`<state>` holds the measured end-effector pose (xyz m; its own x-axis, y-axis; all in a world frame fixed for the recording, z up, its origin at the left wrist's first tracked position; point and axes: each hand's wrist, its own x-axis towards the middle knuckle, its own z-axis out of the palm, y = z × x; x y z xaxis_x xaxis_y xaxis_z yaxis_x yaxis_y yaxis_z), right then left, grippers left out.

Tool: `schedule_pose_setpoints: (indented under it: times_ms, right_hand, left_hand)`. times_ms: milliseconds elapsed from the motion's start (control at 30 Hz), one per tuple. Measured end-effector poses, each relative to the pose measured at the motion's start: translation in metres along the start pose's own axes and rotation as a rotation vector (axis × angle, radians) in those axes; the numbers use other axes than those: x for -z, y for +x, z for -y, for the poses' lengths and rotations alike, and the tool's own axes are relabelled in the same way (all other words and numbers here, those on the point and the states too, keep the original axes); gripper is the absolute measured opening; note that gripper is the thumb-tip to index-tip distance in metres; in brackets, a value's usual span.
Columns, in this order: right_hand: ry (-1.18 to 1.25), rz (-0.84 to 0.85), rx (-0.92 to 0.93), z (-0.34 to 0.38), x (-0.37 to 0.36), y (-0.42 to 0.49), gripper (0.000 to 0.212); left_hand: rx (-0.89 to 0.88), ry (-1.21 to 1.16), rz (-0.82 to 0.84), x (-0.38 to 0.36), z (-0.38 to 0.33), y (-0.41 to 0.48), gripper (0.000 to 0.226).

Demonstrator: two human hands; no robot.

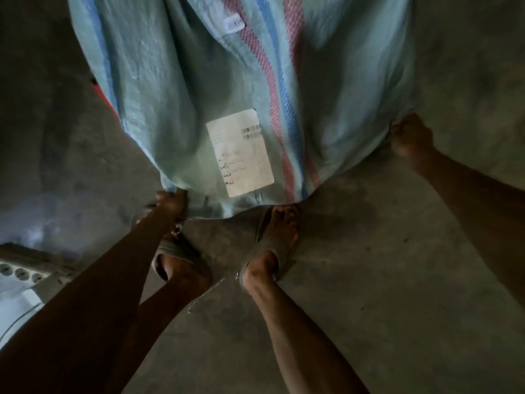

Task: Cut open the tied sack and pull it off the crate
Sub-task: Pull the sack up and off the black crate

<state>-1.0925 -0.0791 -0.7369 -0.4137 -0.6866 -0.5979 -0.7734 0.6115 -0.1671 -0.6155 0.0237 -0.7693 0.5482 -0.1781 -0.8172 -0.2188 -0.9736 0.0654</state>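
A large pale-green woven sack (176, 89) with red and blue stripes fills the upper middle of the head view. A white shipping label (241, 152) is stuck on its near face. My left hand (172, 201) grips the sack's near-left bottom corner. My right hand (409, 137) grips its near-right edge. A sliver of red crate (103, 98) shows at the sack's left side; the rest of the crate is hidden under the cloth.
My two sandalled feet (272, 240) stand on the grey concrete floor (397, 265) just below the sack's near edge. A white power strip (21, 275) lies at the lower left. A thin strand of string (204, 297) lies between my feet.
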Motion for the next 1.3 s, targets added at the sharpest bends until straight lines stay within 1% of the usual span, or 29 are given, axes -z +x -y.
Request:
schedule_pose_setpoints:
  times_ms: [33,67,100,133,167,200,233,300,367,400,433,467,500,533,567,633,733,800,833,867,933,1033,1067,1167,1267,1300]
  right_hand:
    - [-0.098,0.036,-0.022,0.004,0.001,0.004,0.062]
    - [-0.152,0.022,0.015,0.004,0.006,0.006,0.066]
    - [-0.213,0.035,0.011,0.004,0.01,0.005,0.069]
    - [-0.217,0.018,0.014,0.01,0.012,0.002,0.069]
    - [-0.23,0.005,0.0,0.023,0.02,-0.007,0.064]
    - [-0.232,-0.022,-0.012,0.035,0.025,-0.022,0.054]
    - [-0.212,-0.073,0.016,0.049,0.029,-0.04,0.043]
    - [-0.171,-0.191,0.171,0.073,0.037,-0.094,0.031]
    - [-0.118,-0.264,0.413,0.089,0.043,-0.152,0.023]
    - [-0.137,-0.275,0.48,0.09,0.04,-0.171,0.02]
    - [-0.115,-0.248,0.487,0.086,0.031,-0.176,0.018]
    - [-0.043,-0.17,0.439,0.086,0.024,-0.178,0.019]
    - [0.096,-0.055,0.371,0.085,0.015,-0.171,0.024]
    - [0.25,0.022,0.322,0.088,0.006,-0.163,0.032]
    - [0.389,0.062,0.278,0.089,-0.002,-0.154,0.037]
    - [0.467,0.049,0.143,0.088,-0.014,-0.138,0.037]
    - [0.515,0.002,-0.068,0.082,-0.017,-0.128,0.035]
    - [0.644,0.071,-0.169,0.086,-0.001,-0.136,0.024]
    - [0.674,0.099,-0.189,0.092,0.013,-0.142,0.016]
    - [0.693,0.109,-0.195,0.102,0.033,-0.151,0.012]
    - [0.756,0.098,-0.192,0.118,0.077,-0.169,0.012]
    - [0.801,0.086,-0.177,0.151,0.156,-0.206,0.011]
    - [0.795,0.087,-0.175,0.164,0.183,-0.22,0.013]
    - [0.853,0.096,-0.176,0.202,0.264,-0.262,0.021]
    - [0.957,0.117,-0.218,0.24,0.33,-0.281,0.024]
    - [0.99,0.133,-0.241,0.251,0.348,-0.28,0.016]
  left_hand:
    - [0.013,0.039,-0.003,0.001,0.001,-0.001,0.101]
    - [0.023,0.057,-0.009,0.003,-0.003,-0.005,0.111]
    - [0.024,0.065,-0.005,0.007,-0.004,-0.011,0.109]
    - [-0.004,0.075,-0.003,0.008,-0.008,-0.018,0.1]
    - [-0.035,0.075,0.01,0.011,-0.013,-0.025,0.092]
    - [-0.067,0.069,0.033,0.013,-0.02,-0.035,0.089]
    - [-0.096,0.062,0.032,0.015,-0.032,-0.055,0.088]
    - [-0.15,0.023,0.021,0.016,-0.047,-0.077,0.084]
    - [-0.209,0.059,-0.005,0.019,-0.066,-0.104,0.064]
    - [-0.244,0.086,-0.058,0.021,-0.072,-0.107,0.054]
    - [-0.254,0.092,-0.102,0.025,-0.079,-0.109,0.05]
    - [-0.266,0.058,-0.129,0.03,-0.082,-0.105,0.05]
    - [-0.255,0.027,-0.142,0.037,-0.085,-0.103,0.051]
    - [-0.233,0.034,-0.16,0.042,-0.086,-0.096,0.048]
    - [-0.219,0.064,-0.171,0.047,-0.089,-0.097,0.044]
    - [-0.275,0.115,-0.165,0.049,-0.096,-0.1,0.04]
    - [-0.343,0.172,-0.1,0.049,-0.106,-0.111,0.041]
    - [-0.344,0.195,-0.071,0.057,-0.11,-0.126,0.038]
    - [-0.341,0.173,-0.078,0.064,-0.114,-0.137,0.037]
    - [-0.337,0.137,-0.085,0.075,-0.117,-0.151,0.037]
    - [-0.322,0.059,-0.081,0.102,-0.124,-0.18,0.041]
    - [-0.283,-0.094,-0.007,0.156,-0.141,-0.229,0.065]
    - [-0.268,-0.135,0.024,0.176,-0.148,-0.247,0.066]
    - [-0.197,-0.32,0.159,0.237,-0.169,-0.304,0.039]
    - [-0.119,-0.458,0.339,0.297,-0.197,-0.338,0.041]
    - [-0.102,-0.533,0.396,0.316,-0.205,-0.34,0.038]
